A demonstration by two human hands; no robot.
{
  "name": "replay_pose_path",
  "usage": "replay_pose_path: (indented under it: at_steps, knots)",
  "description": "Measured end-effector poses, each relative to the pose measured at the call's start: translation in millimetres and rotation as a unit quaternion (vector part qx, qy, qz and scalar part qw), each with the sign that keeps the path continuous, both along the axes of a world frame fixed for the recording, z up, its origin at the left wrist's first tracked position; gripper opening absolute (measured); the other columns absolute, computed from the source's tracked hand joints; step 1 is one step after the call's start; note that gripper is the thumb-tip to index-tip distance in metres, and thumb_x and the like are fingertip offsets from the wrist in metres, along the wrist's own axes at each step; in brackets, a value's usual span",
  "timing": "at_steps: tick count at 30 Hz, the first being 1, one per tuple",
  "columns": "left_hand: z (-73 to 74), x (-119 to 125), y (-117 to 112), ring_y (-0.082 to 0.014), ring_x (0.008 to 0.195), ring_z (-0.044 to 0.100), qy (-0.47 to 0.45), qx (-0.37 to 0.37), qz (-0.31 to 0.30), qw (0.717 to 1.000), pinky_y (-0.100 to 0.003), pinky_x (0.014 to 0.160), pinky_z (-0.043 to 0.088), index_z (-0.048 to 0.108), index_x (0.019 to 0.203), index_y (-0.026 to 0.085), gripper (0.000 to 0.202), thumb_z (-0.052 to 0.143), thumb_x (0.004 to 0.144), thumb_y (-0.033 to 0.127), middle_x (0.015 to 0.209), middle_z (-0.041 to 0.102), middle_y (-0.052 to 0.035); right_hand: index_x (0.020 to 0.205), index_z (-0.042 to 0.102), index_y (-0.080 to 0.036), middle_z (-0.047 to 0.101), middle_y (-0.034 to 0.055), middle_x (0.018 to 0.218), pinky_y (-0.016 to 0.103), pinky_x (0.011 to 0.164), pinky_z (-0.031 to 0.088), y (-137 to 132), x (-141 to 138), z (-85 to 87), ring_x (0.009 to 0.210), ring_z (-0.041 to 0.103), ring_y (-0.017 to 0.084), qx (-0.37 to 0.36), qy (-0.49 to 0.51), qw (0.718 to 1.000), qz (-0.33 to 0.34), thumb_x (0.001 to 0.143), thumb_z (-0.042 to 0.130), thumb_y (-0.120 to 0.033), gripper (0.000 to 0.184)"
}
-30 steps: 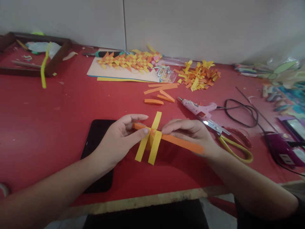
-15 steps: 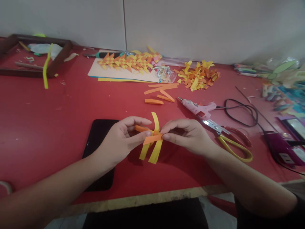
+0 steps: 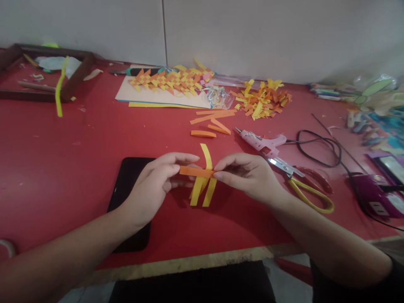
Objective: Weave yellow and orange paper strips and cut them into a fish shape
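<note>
Several yellow and orange paper strips (image 3: 195, 190) are crossed and interlaced in front of me, above the red table. My right hand (image 3: 248, 174) pinches their right side, where they cross, between thumb and fingertips. My left hand (image 3: 158, 181) is around the left side, its thumb at the end of a flat orange strip (image 3: 192, 171) and its fingers behind. One yellow strip (image 3: 205, 155) points up and away from me; others hang toward me. Loose orange strips (image 3: 203, 134) lie just beyond my hands. How the strips interlock is partly hidden by my fingers.
A black phone (image 3: 131, 202) lies under my left forearm. A pink glue gun (image 3: 263, 143) and scissors (image 3: 311, 195) are at right. Behind lie a woven paper piece (image 3: 170, 82), a heap of folded strips (image 3: 261, 99) and a brown frame (image 3: 67, 90).
My left thumb has drawn back to the left, and the orange strip that slanted toward me now lies flat to the left across the yellow ones. My right hand keeps its pinch.
</note>
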State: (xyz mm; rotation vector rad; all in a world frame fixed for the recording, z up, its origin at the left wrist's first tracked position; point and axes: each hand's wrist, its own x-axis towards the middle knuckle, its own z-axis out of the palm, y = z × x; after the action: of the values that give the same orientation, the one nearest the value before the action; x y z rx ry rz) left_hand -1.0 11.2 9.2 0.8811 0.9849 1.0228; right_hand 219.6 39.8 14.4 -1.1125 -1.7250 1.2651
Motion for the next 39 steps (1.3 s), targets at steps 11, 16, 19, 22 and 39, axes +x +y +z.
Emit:
replay_pose_path:
  at_steps: [11, 16, 19, 22, 39]
  knots:
    - [0.6, 2, -1, -0.0160, 0.086, 0.071, 0.114, 0.065, 0.015, 0.991, -0.025, 0.078, 0.057, 0.069, 0.096, 0.020, 0.024, 0.079, 0.078, 0.032, 0.092, 0.074, -0.0022, 0.084, 0.070, -0.017, 0.071, 0.0029, 0.074, 0.021, 0.055, 0.053, -4, 0, 1.4, 0.061, 0.063, 0.011, -0.028, 0.018, 0.999, -0.008, 0.077, 0.077, -0.035, 0.021]
    - [1.5, 3, -1, -0.0157, 0.084, 0.071, 0.114, 0.056, 0.004, 0.992, -0.024, 0.074, 0.057, 0.069, 0.097, 0.020, 0.024, 0.080, 0.078, 0.031, 0.090, 0.074, -0.0021, 0.079, 0.070, -0.015, 0.068, 0.0024, 0.068, 0.020, 0.052, 0.049, -5, 0, 4.6, 0.057, 0.058, 0.010, -0.051, -0.007, 0.998, 0.025, 0.078, 0.076, -0.034, 0.020]
    - [0.5, 4, -2, -0.0149, 0.084, 0.070, 0.117, 0.064, -0.005, 0.991, -0.022, 0.073, 0.056, 0.069, 0.097, 0.020, 0.024, 0.079, 0.078, 0.031, 0.090, 0.074, -0.0019, 0.077, 0.069, -0.014, 0.066, 0.0016, 0.065, 0.020, 0.050, 0.046, -5, -2, 6.4, 0.055, 0.055, 0.009, -0.045, -0.019, 0.998, 0.038, 0.080, 0.073, -0.034, 0.020]
    - [-0.8, 3, -2, -0.0154, 0.085, 0.070, 0.130, 0.075, -0.002, 0.989, -0.023, 0.074, 0.056, 0.069, 0.099, 0.020, 0.024, 0.077, 0.080, 0.031, 0.093, 0.074, -0.0029, 0.075, 0.069, -0.014, 0.064, 0.0008, 0.064, 0.019, 0.049, 0.044, -3, -2, 6.5, 0.053, 0.053, 0.008, -0.048, -0.022, 0.998, 0.035, 0.081, 0.072, -0.035, 0.021]
    - [6.1, 2, -13, -0.0160, 0.088, 0.066, 0.251, 0.263, 0.009, 0.932, -0.029, 0.085, 0.053, 0.069, 0.095, 0.025, 0.009, 0.070, 0.087, 0.021, 0.094, 0.072, -0.0018, 0.088, 0.074, -0.025, 0.074, 0.0032, 0.079, 0.034, 0.076, 0.058, -8, 4, 2.7, 0.074, 0.070, 0.017, 0.397, -0.097, 0.911, 0.061, 0.080, 0.073, -0.010, 0.017]
